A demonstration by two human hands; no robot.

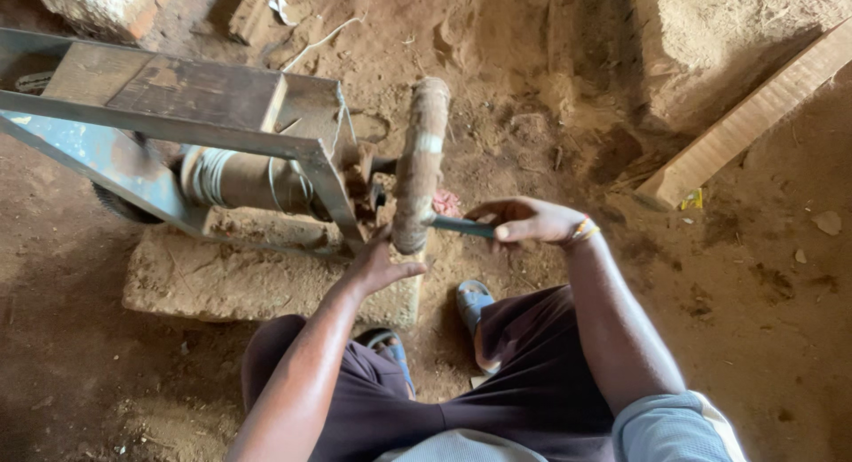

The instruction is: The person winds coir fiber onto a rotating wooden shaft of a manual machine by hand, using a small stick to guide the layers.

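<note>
Right hand (524, 221) clenched on metal blade (461, 226), tip held against grinding wheel (419, 165) at scene centre; left hand (377, 265) spread open beneath wheel rim; fingers likely nicked if blade slips.

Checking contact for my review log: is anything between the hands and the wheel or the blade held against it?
Nothing visible. The left hand rests directly against the wheel at its lower rim. The right hand grips the blue-grey blade, whose tip meets the wheel with no object between.
</note>
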